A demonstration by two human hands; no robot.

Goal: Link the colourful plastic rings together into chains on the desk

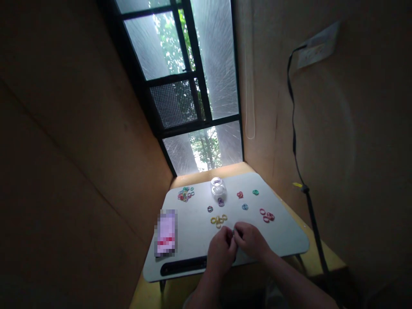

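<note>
Near the front edge of the white table, my left hand and my right hand meet with fingertips pinched together. Whatever sits between them is too small and hidden to make out. Just beyond my left hand lies a cluster of yellow hair ties. Pink hair ties are grouped to the right. Small red, blue and green hair ties lie farther back. Dark hair ties and purple ones rest near the middle.
A clear plastic container stands at the back of the folding table. A mixed pile of hair ties lies back left. On the left is a blurred-out purple, phone-shaped object; a black slot runs along the front. A black strap hangs at right.
</note>
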